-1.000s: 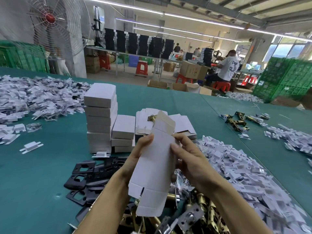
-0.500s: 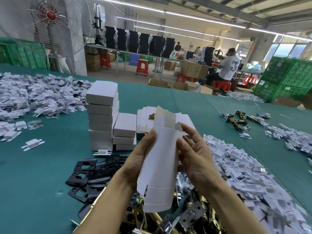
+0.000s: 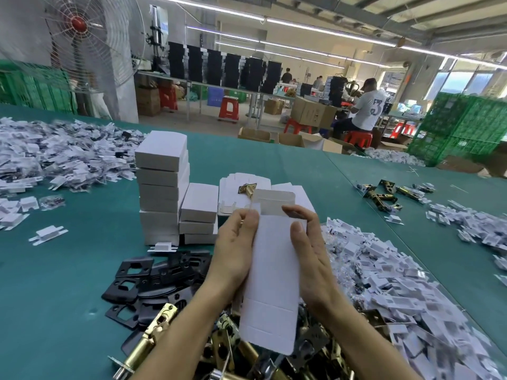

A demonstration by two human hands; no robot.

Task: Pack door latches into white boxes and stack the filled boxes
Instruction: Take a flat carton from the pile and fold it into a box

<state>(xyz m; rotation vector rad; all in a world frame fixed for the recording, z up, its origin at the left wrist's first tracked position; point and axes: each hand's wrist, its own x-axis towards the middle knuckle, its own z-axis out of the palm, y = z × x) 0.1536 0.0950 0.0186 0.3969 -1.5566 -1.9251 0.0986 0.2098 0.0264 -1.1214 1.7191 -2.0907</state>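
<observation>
Nearest, brass door latches (image 3: 153, 344) lie heaped on the green table (image 3: 68, 270). Just above them the left grip (image 3: 233, 250) and right grip (image 3: 310, 256) hold a long white box (image 3: 271, 283) upright between them, its top flap open: the left pinches the upper left edge between thumb and fingers, while the right presses its thumb on the front face with its fingers curled round the right edge. Black plates (image 3: 142, 281) lie left of the arms, and beyond stand a tall stack of closed boxes (image 3: 162, 187), a shorter stack (image 3: 199, 212) touching it, and flat box blanks (image 3: 285, 189) carrying one latch (image 3: 248, 189).
</observation>
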